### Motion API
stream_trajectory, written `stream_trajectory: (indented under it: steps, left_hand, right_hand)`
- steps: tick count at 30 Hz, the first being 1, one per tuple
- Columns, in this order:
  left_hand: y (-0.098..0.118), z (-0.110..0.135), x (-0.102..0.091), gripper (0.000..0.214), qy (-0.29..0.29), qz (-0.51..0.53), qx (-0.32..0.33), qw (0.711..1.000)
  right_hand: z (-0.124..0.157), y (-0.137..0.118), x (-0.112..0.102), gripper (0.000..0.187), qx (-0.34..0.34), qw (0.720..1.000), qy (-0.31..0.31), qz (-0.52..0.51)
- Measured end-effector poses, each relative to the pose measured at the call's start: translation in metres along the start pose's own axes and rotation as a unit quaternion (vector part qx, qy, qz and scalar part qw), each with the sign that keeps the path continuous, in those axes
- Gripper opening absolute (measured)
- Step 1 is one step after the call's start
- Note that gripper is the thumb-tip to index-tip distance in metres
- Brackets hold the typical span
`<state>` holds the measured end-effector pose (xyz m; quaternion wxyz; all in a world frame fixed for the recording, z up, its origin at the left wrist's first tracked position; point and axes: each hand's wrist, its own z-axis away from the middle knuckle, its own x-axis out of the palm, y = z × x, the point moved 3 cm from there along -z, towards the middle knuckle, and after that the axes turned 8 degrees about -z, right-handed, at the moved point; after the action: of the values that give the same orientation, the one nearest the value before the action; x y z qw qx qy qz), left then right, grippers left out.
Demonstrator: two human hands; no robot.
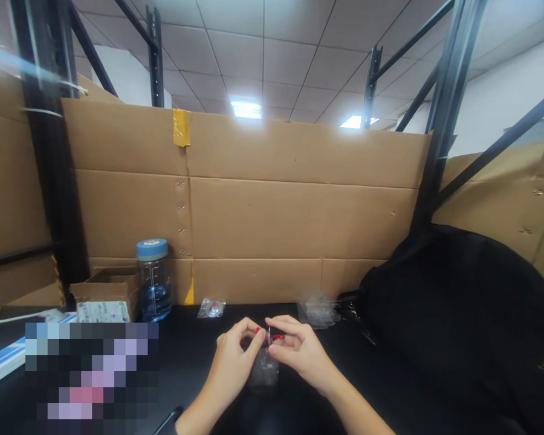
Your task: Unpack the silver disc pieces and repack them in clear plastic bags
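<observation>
Both hands meet above the black tabletop, near the middle of the head view. A small silver disc [269, 335], seen edge-on, stands between my fingertips with a red strap or cord [278, 336] on it. My left hand [236, 353] is closed in a pinch on its red part. The thumb and fingers of my right hand [304, 350] close on the disc from the other side. Just below the hands lies a clear plastic bag [263, 371]. My fingers partly hide the disc, so its exact kind cannot be made out.
A clear packet [212, 307] with a silver and red piece lies farther back. Clear bags [318, 312] are piled right of it. A blue-lidded bottle [154, 281] and cardboard box [106, 293] stand left. A black bag [453, 302] fills the right; a cardboard wall [263, 217] closes the back.
</observation>
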<state>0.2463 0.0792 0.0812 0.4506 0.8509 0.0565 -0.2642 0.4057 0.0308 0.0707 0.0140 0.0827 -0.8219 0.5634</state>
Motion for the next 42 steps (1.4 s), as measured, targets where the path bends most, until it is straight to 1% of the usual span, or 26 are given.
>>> stream_trajectory:
  steps: [2, 3, 5, 6, 9, 10, 11, 12, 14, 16, 17, 18, 20, 22, 25, 27, 30, 32, 34, 36, 39, 40, 42]
  left_hand:
    - [0.002, 0.0, -0.003, 0.035, -0.012, -0.009, 0.005, 1.0]
    - [0.003, 0.001, -0.006, 0.034, -0.019, -0.025, 0.012, 0.999]
    - [0.004, 0.004, -0.013, 0.032, -0.047, -0.076, 0.04, 0.995]
    - [0.004, 0.006, -0.015, 0.04, -0.073, -0.106, 0.06, 0.99]
    - [0.001, 0.018, -0.014, 0.101, -0.171, -0.179, 0.127, 0.96]
    - [-0.001, 0.021, -0.011, 0.113, -0.192, -0.196, 0.14, 0.952]
    - [-0.003, 0.024, -0.008, 0.117, -0.2, -0.209, 0.147, 0.946]
    - [-0.005, 0.025, -0.004, 0.112, -0.2, -0.219, 0.149, 0.944]
    - [-0.008, 0.024, 0.003, 0.091, -0.184, -0.227, 0.139, 0.946]
    - [-0.011, 0.019, 0.007, 0.07, -0.161, -0.218, 0.124, 0.955]
    - [-0.013, 0.015, 0.007, 0.063, -0.148, -0.21, 0.114, 0.96]
    - [-0.015, 0.011, 0.006, 0.059, -0.135, -0.2, 0.103, 0.965]
    - [-0.022, 0.005, 0.003, 0.058, -0.112, -0.188, 0.077, 0.973]
    - [-0.029, 0.001, 0.003, 0.057, -0.104, -0.177, 0.062, 0.977]
    - [-0.033, 0.002, 0.005, 0.048, -0.096, -0.161, 0.066, 0.98]
    - [-0.03, 0.004, 0.006, 0.042, -0.087, -0.163, 0.078, 0.98]
    - [-0.02, 0.006, 0.004, 0.034, -0.071, -0.206, 0.115, 0.969]
    - [-0.014, 0.007, 0.001, 0.027, -0.054, -0.269, 0.145, 0.951]
    - [-0.011, 0.007, -0.002, 0.022, -0.044, -0.329, 0.157, 0.93]
    - [-0.011, 0.007, -0.003, 0.017, -0.06, -0.362, 0.156, 0.917]
    - [-0.013, 0.009, 0.001, 0.007, -0.112, -0.377, 0.162, 0.905]
    - [-0.014, 0.01, 0.002, 0.006, -0.12, -0.381, 0.164, 0.902]
    - [-0.014, 0.012, 0.005, 0.011, -0.12, -0.39, 0.168, 0.897]
  right_hand:
    - [0.001, 0.001, -0.002, 0.064, 0.006, 1.0, 0.002, 0.01]
    - [0.001, 0.001, -0.003, 0.064, 0.006, 1.0, 0.005, 0.025]
    - [0.0, -0.003, -0.01, 0.058, -0.003, 0.997, 0.013, 0.081]
    - [-0.001, -0.006, -0.015, 0.055, -0.012, 0.992, 0.018, 0.121]
    - [-0.003, -0.018, -0.032, 0.048, -0.045, 0.965, 0.04, 0.255]
    - [-0.003, -0.022, -0.038, 0.047, -0.052, 0.954, 0.047, 0.292]
    - [-0.004, -0.026, -0.041, 0.046, -0.056, 0.944, 0.051, 0.321]
    - [-0.004, -0.029, -0.044, 0.045, -0.058, 0.936, 0.051, 0.343]
    - [-0.003, -0.032, -0.045, 0.045, -0.056, 0.929, 0.039, 0.365]
    - [-0.001, -0.035, -0.041, 0.045, -0.053, 0.928, 0.021, 0.367]
    - [0.0, -0.035, -0.039, 0.045, -0.052, 0.929, 0.014, 0.366]
    - [0.0, -0.036, -0.038, 0.045, -0.053, 0.929, 0.007, 0.366]
    - [0.001, -0.037, -0.035, 0.045, -0.056, 0.927, -0.001, 0.37]
    - [0.002, -0.038, -0.034, 0.046, -0.06, 0.925, -0.008, 0.375]
    - [0.003, -0.037, -0.033, 0.051, -0.056, 0.925, -0.021, 0.375]
    - [0.004, -0.035, -0.032, 0.054, -0.049, 0.927, -0.032, 0.37]
    - [0.005, -0.033, -0.031, 0.054, -0.044, 0.929, -0.041, 0.365]
    - [0.005, -0.032, -0.031, 0.053, -0.047, 0.927, -0.042, 0.369]
    - [0.004, -0.031, -0.031, 0.052, -0.049, 0.925, -0.04, 0.374]
    - [0.003, -0.031, -0.032, 0.053, -0.046, 0.924, -0.04, 0.377]
    - [0.003, -0.03, -0.034, 0.053, -0.042, 0.921, -0.041, 0.386]
    - [0.003, -0.03, -0.034, 0.053, -0.042, 0.919, -0.042, 0.391]
    - [0.003, -0.03, -0.034, 0.051, -0.043, 0.914, -0.045, 0.4]
